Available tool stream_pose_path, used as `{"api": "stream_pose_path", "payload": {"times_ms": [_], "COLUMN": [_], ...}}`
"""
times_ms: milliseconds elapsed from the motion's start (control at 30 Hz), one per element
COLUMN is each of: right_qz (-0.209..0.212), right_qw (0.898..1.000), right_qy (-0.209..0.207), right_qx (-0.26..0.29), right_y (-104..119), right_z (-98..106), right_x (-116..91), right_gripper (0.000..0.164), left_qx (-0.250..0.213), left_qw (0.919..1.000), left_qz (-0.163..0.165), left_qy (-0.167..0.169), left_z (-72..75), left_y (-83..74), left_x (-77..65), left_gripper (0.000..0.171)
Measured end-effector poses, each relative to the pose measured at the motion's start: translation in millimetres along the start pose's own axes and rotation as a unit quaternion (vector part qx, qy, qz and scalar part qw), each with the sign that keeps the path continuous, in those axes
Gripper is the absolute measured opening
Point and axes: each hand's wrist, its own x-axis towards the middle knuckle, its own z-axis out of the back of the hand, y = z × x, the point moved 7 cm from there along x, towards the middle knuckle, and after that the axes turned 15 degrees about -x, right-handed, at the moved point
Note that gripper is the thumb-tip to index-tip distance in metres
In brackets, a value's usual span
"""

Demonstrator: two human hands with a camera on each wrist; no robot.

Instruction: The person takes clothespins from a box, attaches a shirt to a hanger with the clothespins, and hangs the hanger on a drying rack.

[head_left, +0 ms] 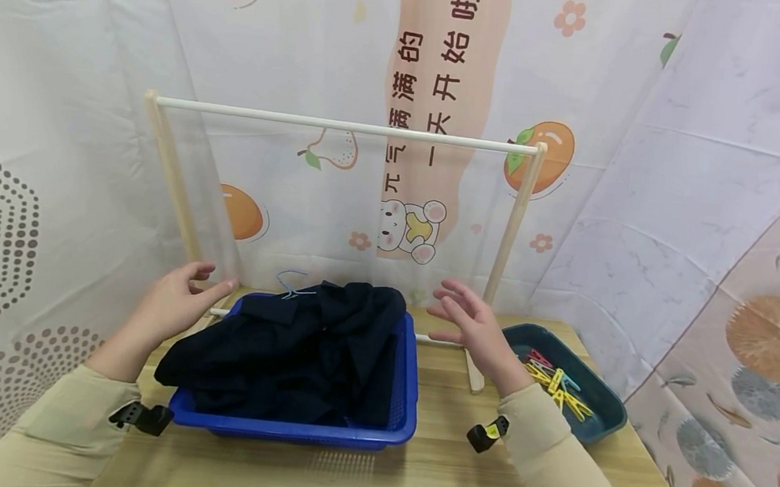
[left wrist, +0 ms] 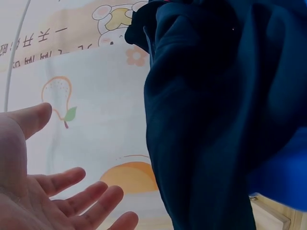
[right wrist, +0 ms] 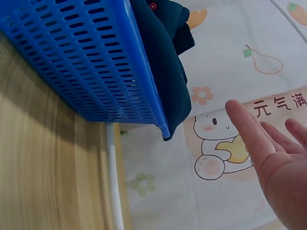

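A dark navy garment (head_left: 283, 350) lies heaped in a blue plastic basket (head_left: 297, 430), spilling over its left rim. The hook of a light blue hanger (head_left: 289, 285) sticks up from the cloth at the back. My left hand (head_left: 179, 298) hovers beside the basket's left end, fingers relaxed and holding nothing. On the other side my right hand (head_left: 470, 320) is raised off the basket's right rim, also without anything in it. In the left wrist view the garment (left wrist: 201, 120) stands apart from the spread fingers. The right wrist view shows the basket's slotted side (right wrist: 96, 62).
Behind the basket stands a wooden rack with a white top bar (head_left: 345, 124) and two upright posts. A dark green tray (head_left: 608, 417) with yellow, red and blue clothespins (head_left: 558, 386) sits at the right. Printed curtains (head_left: 295, 57) surround the wooden table (head_left: 433, 471).
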Motion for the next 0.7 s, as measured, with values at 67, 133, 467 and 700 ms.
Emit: {"api": "stream_pose_path", "payload": {"times_ms": [67, 133, 467, 700], "right_qz": [-0.002, -0.004, -0.017, -0.028], "right_qw": [1.000, 1.000, 0.999, 0.999], "right_qy": [0.004, 0.009, 0.028, 0.038], "right_qx": [0.007, 0.012, 0.004, -0.009], "right_y": [-0.9, -1.5, -4.2, -0.7], "right_z": [-2.9, -6.0, -19.6, -28.5], "right_x": [0.9, 1.6, 5.1, 6.8], "right_gripper": [0.057, 0.057, 0.057, 0.055], "left_qx": [-0.001, -0.002, 0.005, 0.019], "left_qw": [1.0000, 0.9999, 0.9993, 0.9989], "left_qz": [0.005, 0.010, 0.020, 0.019], "left_qy": [0.004, 0.008, 0.032, 0.040], "left_z": [-1.0, -1.9, -6.6, -9.6], "left_y": [2.6, 5.4, 12.8, 17.4], "left_x": [0.3, 0.5, -0.6, -1.6], "left_gripper": [0.085, 0.086, 0.087, 0.081]}}
